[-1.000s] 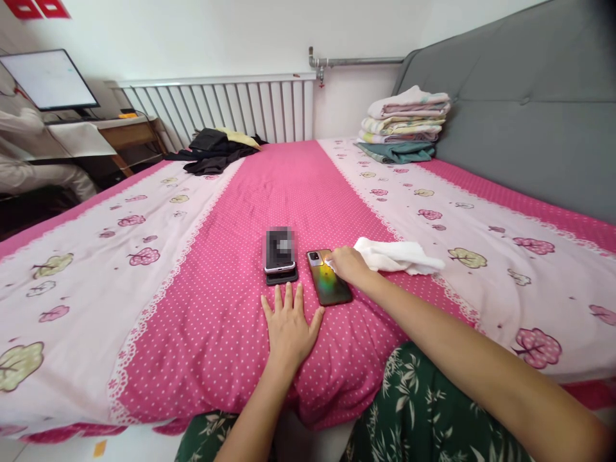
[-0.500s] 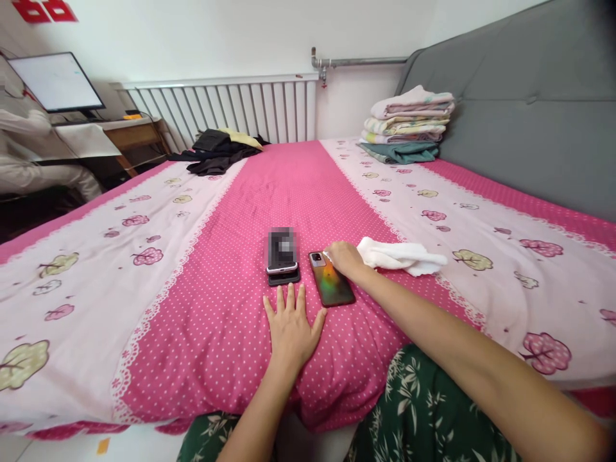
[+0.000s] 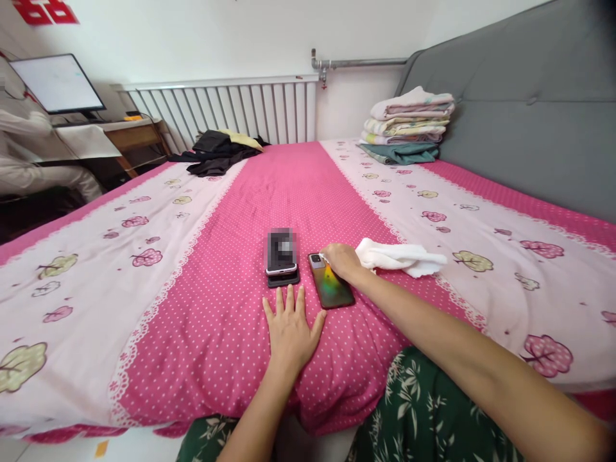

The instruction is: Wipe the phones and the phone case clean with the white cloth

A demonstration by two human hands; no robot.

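Right hand (image 3: 342, 262) atop phone (image 3: 330, 289)

Your left hand (image 3: 291, 327) lies flat on the bed (image 3: 192, 308), just before the stacked phones (image 3: 282, 256). Right of them lies another phone (image 3: 332, 289), with your right hand (image 3: 342, 260) on its far end. The cloth (image 3: 402, 256) trails rightward from that hand.
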